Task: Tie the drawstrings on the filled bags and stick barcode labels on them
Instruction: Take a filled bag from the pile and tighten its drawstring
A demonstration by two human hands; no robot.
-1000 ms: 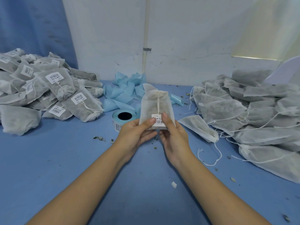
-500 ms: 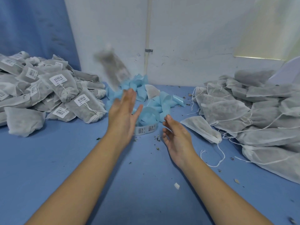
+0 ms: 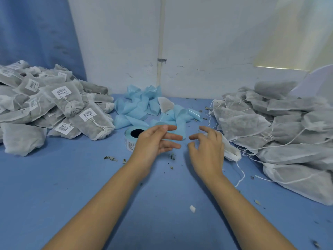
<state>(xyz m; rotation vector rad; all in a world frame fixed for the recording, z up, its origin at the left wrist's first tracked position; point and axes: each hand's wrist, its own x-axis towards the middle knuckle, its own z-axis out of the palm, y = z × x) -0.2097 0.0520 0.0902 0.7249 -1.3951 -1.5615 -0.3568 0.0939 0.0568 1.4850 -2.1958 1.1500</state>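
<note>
Both hands hover empty over the middle of the blue table (image 3: pixel 72 177). My left hand (image 3: pixel 153 141) has relaxed fingers pointing right, just in front of the roll of barcode labels (image 3: pixel 132 137). My right hand (image 3: pixel 205 147) is loosely spread, its fingers beside an unlabelled bag (image 3: pixel 228 149) at the edge of the right pile. A heap of tied, labelled bags (image 3: pixel 59 109) lies at the left. A heap of filled bags with loose drawstrings (image 3: pixel 281 127) lies at the right.
Crumpled blue label backing (image 3: pixel 142 107) is piled at the back centre against the white wall, with one stray bag (image 3: pixel 165 104) on it. Dried leaf crumbs (image 3: pixel 110 158) and a white paper scrap (image 3: pixel 192 208) dot the table.
Both hands held a labelled bag a second ago. My left hand tossed it toward the left heap, then came back down to the centre. My right hand moved toward the right pile.
</note>
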